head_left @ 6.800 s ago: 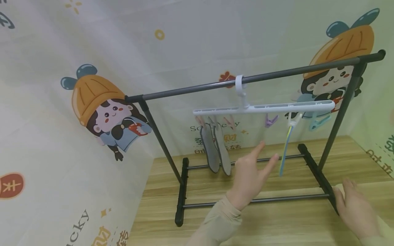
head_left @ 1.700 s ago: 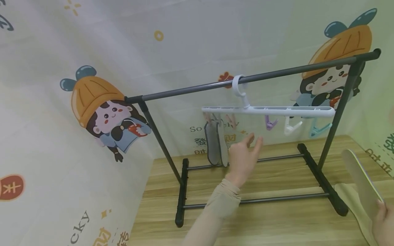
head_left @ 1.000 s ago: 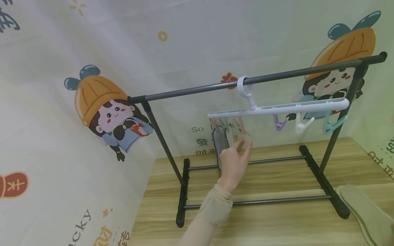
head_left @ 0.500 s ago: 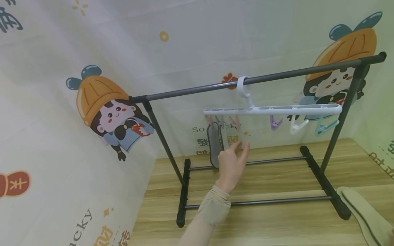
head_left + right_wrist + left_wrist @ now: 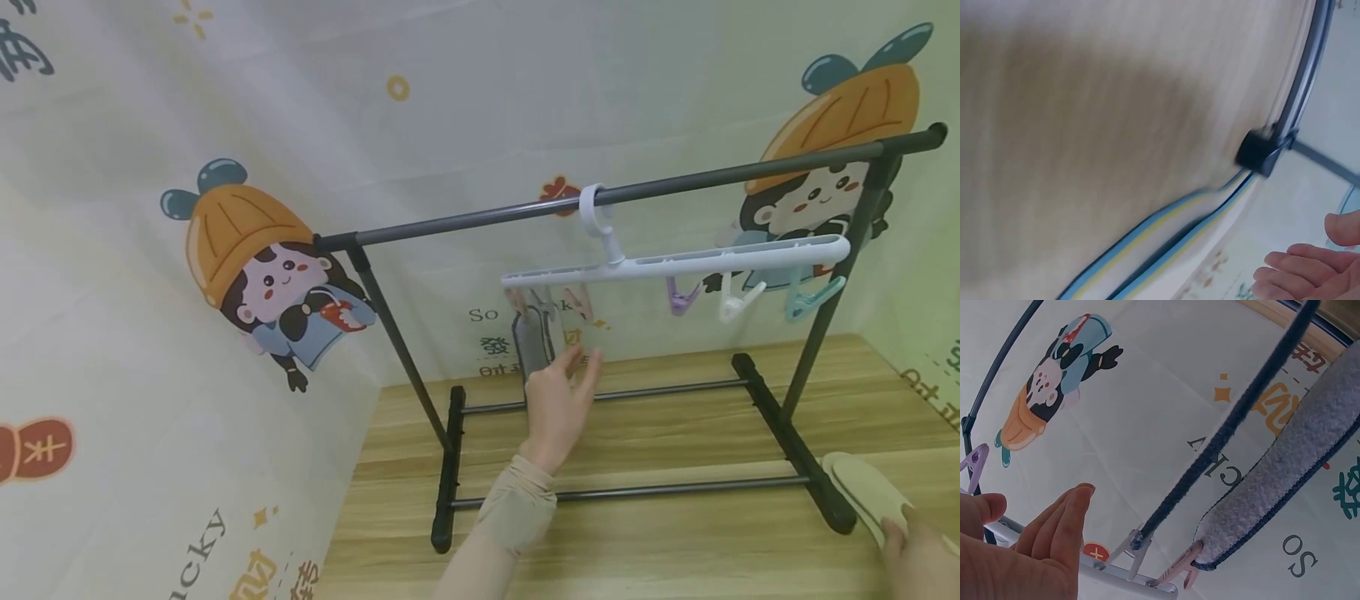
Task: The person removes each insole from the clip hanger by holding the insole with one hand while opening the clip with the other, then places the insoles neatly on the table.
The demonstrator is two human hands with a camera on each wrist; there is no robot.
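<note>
Head: left hand (image 5: 558, 408), thumb and fingers apart, partly hiding grey insoles (image 5: 533, 340) behind; hanger (image 5: 667, 267) above; right hand (image 5: 921, 560) at pale insoles (image 5: 870, 490), rack foot (image 5: 793, 442) leftward. Left wrist: purple clip (image 5: 979, 462) near thumb. Right wrist: fingers and thumb parted.

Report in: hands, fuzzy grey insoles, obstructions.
Left hand open, empty. Right hand open by flat cream insoles, contact unclear. Two fuzzy grey insoles clipped to white plastic hanger; left hand partly hides them in head view.
</note>
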